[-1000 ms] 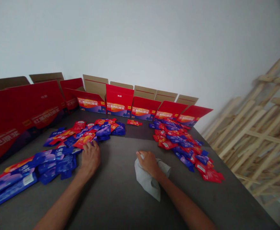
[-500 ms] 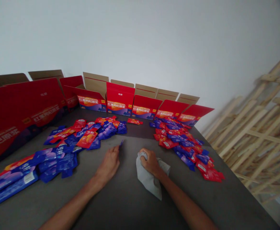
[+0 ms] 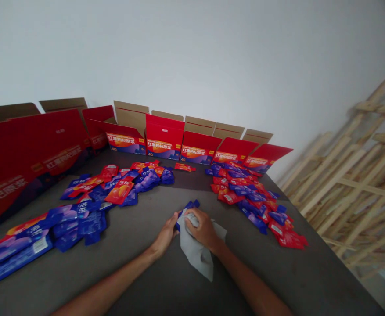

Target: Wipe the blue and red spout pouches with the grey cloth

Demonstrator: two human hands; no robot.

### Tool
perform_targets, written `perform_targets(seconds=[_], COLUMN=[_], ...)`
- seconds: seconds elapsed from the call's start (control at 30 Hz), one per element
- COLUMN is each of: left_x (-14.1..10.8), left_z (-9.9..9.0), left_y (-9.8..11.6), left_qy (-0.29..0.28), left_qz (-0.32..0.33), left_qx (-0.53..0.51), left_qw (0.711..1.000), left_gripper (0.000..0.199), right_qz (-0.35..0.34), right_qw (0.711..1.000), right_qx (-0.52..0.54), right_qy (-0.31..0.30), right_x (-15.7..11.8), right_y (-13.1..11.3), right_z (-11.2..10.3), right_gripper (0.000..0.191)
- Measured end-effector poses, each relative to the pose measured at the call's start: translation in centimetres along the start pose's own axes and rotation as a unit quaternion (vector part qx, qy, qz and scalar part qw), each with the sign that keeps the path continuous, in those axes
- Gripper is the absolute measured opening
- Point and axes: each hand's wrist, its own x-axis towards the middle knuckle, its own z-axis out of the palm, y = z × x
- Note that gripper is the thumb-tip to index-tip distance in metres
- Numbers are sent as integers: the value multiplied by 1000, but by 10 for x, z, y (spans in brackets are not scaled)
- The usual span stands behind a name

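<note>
My left hand (image 3: 166, 235) grips the lower end of a small blue sachet (image 3: 187, 211) at the middle of the dark grey table (image 3: 139, 272). My right hand (image 3: 203, 227) is bunched around a grey cloth (image 3: 196, 250), pressing it against the sachet. Most of the sachet is hidden by the cloth and fingers. Blue and red sachets lie in a loose pile (image 3: 113, 188) left of my hands, and a second pile (image 3: 248, 199) lies to their right, neither touching my hands.
Opened red cartons with tan flaps (image 3: 164, 138) stand in a row along the table's far side, and a large red carton panel (image 3: 30, 153) lines the left. Long blue packets (image 3: 14, 256) lie at lower left. Pale wooden frames (image 3: 353, 184) lean beyond the right edge.
My left hand has moved right from the left pile, bringing a blue sachet to my right hand. The cloth and right hand have shifted slightly left and now cover the sachet.
</note>
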Motion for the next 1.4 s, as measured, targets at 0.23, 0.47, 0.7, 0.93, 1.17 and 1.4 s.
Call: perform_targets(seconds=[0.23, 0.47, 0.7, 0.93, 1.17, 1.4], left_x=[0, -3, -3, -4, -2, -4], left_z=[0, 3, 2, 5, 1, 3], left_y=[5, 10, 8, 10, 9, 12], left_qy=[-31, -55, -49, -32, -54, -49], left_qz=[16, 3, 4, 21, 10, 8], left_qx=[-32, 17, 8, -26, -16, -41], left_qw=[999, 998, 999, 999, 998, 998], left_gripper=[64, 63, 63, 62, 62, 60], right_qz=[-31, 52, -1, -52, 20, 27], right_qw=[997, 992, 999, 994, 996, 997], right_qx=[-65, -70, -40, -86, -72, -48], right_qy=[-42, 95, 31, -42, 49, 57], right_x=[-6, 8, 3, -9, 3, 6], right_y=[-8, 17, 9, -10, 8, 13], right_z=[4, -16, -10, 4, -10, -17], right_gripper=[18, 15, 14, 17, 15, 15])
